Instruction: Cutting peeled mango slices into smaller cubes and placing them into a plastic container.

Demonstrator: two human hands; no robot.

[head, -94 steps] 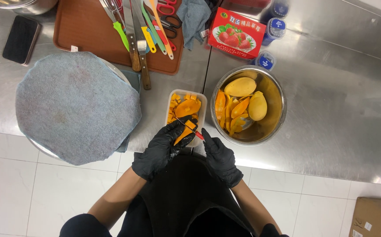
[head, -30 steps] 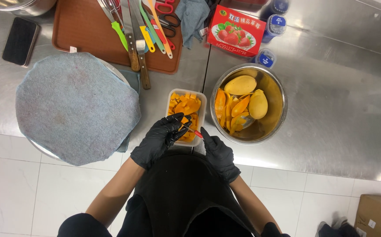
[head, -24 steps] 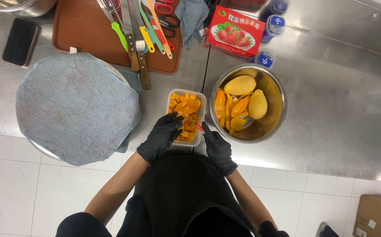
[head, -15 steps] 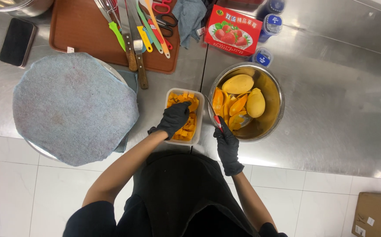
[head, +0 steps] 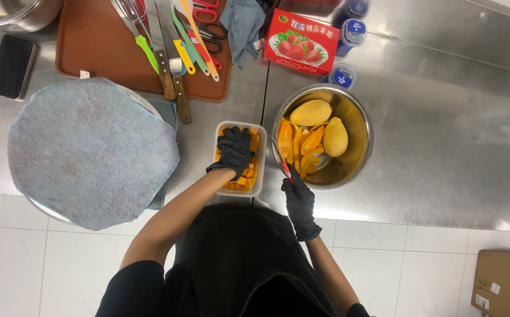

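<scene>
**Gloved hands at the mango tub and bowl**

Left hand (head: 234,151), in a black glove, lay palm down inside the clear plastic tub (head: 258,176), pressed on the orange mango cubes (head: 245,178); fingers curled loosely over the fruit, couldn't tell whether it gripped any piece. Tub sat on the steel counter (head: 443,129), just left of the metal bowl (head: 363,144). Right hand (head: 299,199), also gloved, was closed around a small red-handled knife (head: 282,162), blade pointing up over the bowl's near rim. Bowl held two whole peeled mangoes (head: 311,112) and several slices (head: 302,144). Off to the left, a round board covered by a blue-grey cloth (head: 85,152). Behind the tub, a brown tray (head: 99,53) with knives and peelers; a red strawberry box (head: 301,41) near the bowl's far side. Dark phone (head: 11,66) lay at the far left.
</scene>
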